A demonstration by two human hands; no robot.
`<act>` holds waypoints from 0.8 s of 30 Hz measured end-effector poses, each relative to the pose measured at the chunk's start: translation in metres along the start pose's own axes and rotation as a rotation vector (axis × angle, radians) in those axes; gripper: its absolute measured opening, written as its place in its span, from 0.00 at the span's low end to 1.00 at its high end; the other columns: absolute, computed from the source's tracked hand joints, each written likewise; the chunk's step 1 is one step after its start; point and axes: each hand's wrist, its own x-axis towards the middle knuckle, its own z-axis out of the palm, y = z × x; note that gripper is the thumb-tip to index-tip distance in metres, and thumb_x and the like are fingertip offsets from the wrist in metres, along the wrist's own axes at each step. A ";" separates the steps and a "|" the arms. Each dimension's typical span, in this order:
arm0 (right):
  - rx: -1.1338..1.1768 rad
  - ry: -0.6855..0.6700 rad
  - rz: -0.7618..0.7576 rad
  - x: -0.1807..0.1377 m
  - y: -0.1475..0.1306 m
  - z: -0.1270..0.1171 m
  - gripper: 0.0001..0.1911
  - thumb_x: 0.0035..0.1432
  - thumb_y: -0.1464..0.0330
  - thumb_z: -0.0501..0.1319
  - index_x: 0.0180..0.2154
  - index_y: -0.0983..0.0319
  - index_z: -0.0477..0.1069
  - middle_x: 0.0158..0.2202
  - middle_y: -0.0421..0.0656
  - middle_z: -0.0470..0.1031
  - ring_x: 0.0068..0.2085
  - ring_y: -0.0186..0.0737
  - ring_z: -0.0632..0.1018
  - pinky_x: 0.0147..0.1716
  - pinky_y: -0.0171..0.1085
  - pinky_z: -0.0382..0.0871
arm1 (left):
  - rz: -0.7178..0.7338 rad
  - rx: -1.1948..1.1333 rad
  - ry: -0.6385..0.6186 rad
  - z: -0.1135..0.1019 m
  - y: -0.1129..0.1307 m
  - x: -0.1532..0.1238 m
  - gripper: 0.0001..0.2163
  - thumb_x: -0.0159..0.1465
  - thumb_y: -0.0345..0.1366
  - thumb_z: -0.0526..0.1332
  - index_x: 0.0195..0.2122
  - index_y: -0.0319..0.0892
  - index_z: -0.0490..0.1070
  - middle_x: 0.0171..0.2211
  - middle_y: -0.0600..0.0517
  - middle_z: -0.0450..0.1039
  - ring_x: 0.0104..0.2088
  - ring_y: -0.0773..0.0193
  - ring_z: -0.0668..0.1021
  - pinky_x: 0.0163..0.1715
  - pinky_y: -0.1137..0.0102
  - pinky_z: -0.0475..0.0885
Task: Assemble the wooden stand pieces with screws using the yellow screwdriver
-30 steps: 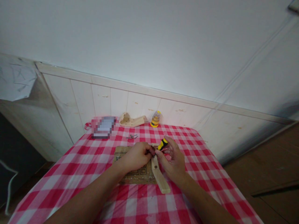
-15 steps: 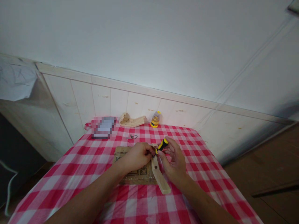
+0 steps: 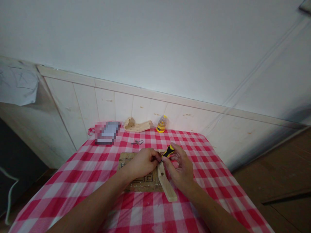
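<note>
My left hand (image 3: 143,162) is closed in a pinch at the upper end of a pale wooden strip (image 3: 166,186), over a brown patterned board (image 3: 143,181). What its fingertips pinch is too small to make out. My right hand (image 3: 179,166) is closed on a black and yellow screwdriver (image 3: 168,150), whose tip points down at the same end of the strip. Both hands meet at the middle of the table with the red and white checked cloth (image 3: 80,171).
Several loose screws (image 3: 137,142) lie behind the board. At the table's far edge are a curved wooden piece (image 3: 136,125), a yellow jar of bits (image 3: 161,124) and a blurred-out flat object (image 3: 107,132). A panelled wall stands behind; floor drops away right.
The screwdriver handle has shifted slightly in my right fingers, which have closed a little more around it. My left hand has stayed in its pinch.
</note>
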 end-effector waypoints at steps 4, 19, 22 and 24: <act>0.000 0.000 0.000 0.000 0.000 0.000 0.26 0.62 0.70 0.67 0.61 0.51 0.70 0.48 0.45 0.82 0.36 0.40 0.85 0.36 0.39 0.84 | -0.018 0.014 0.000 -0.001 0.001 0.000 0.12 0.57 0.22 0.58 0.33 0.39 0.81 0.31 0.52 0.82 0.33 0.61 0.81 0.37 0.71 0.73; 0.097 -0.014 0.014 -0.004 0.001 0.000 0.28 0.67 0.71 0.62 0.65 0.50 0.64 0.57 0.49 0.78 0.46 0.44 0.86 0.42 0.41 0.85 | -0.011 0.012 0.010 0.002 -0.005 0.001 0.14 0.57 0.22 0.57 0.36 0.39 0.82 0.36 0.50 0.84 0.33 0.62 0.81 0.37 0.71 0.74; 0.074 0.007 0.005 -0.004 0.002 0.001 0.28 0.66 0.72 0.64 0.65 0.49 0.65 0.55 0.48 0.78 0.43 0.42 0.85 0.40 0.40 0.84 | -0.020 0.030 0.019 0.001 -0.003 0.000 0.14 0.57 0.22 0.58 0.36 0.39 0.82 0.36 0.50 0.84 0.33 0.63 0.81 0.37 0.72 0.73; 0.061 0.009 -0.001 -0.004 0.001 0.001 0.29 0.65 0.72 0.64 0.64 0.49 0.65 0.53 0.46 0.79 0.41 0.41 0.85 0.39 0.40 0.84 | -0.030 0.031 0.016 0.000 -0.002 0.000 0.13 0.57 0.22 0.58 0.36 0.39 0.81 0.35 0.51 0.84 0.33 0.63 0.81 0.36 0.72 0.73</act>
